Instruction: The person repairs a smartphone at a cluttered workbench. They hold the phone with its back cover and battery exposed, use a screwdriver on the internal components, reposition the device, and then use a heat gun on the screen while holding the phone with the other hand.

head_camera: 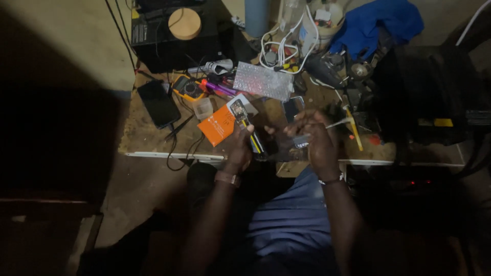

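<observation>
Black-and-yellow screwdriver (pixel 254 141) upright in left grip, small grey part (pixel 300 141) pinched right

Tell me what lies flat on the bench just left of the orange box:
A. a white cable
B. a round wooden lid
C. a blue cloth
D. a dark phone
D: the dark phone lies flat on the bench to the left of the orange box; the blue cloth, the round wooden lid and the white cable all sit farther back.
</observation>
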